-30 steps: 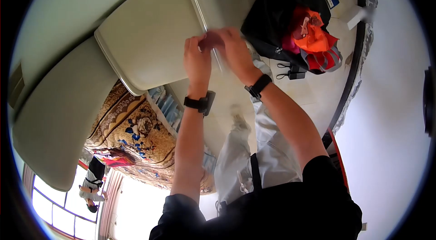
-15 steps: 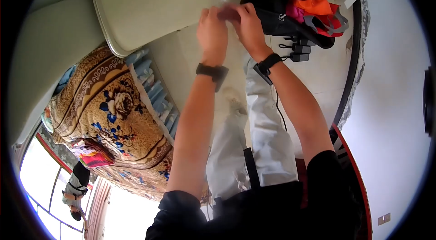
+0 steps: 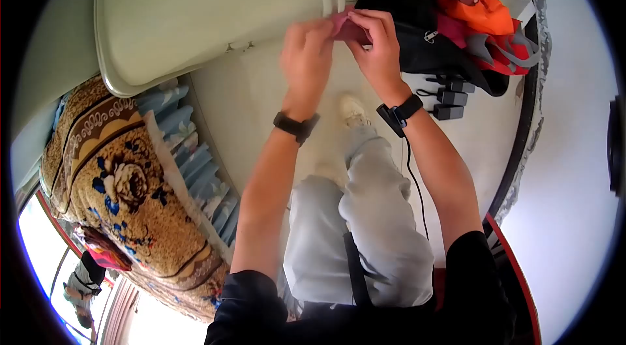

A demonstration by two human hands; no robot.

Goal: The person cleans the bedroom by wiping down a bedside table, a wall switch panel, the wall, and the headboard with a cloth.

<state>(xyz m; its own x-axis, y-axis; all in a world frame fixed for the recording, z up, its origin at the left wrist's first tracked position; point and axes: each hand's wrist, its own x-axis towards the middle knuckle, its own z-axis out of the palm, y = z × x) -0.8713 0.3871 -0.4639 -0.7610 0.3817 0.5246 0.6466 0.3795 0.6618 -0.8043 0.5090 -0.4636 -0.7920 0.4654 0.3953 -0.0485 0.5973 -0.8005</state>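
Note:
Between my two hands is a small dark-pink piece of thin, soft-looking material [image 3: 345, 24]; I cannot make out its exact kind. The fingers of my left hand [image 3: 306, 55] are closed on its left edge. My right hand [image 3: 379, 48] pinches the other side between thumb and fingers, and the piece bulges a little in the middle. Both hands are in front of me at the right end of a pale cream board [image 3: 208, 12]. Each wrist wears a black band, and a black cable hangs from the right one.
On the right lies a black bag [image 3: 411, 12] with orange [image 3: 482, 15] and red [image 3: 512, 58] bags on it. Several black power adapters [image 3: 450, 97] rest on the floor. A bed with a flowered blanket [image 3: 130, 182] stands left. Another person [image 3: 85, 280] is beyond the window.
My view has shifted as I walk, and the cream board and bed have slid left in it. The pink piece is spread a little wider between my hands. A shoe has come forward.

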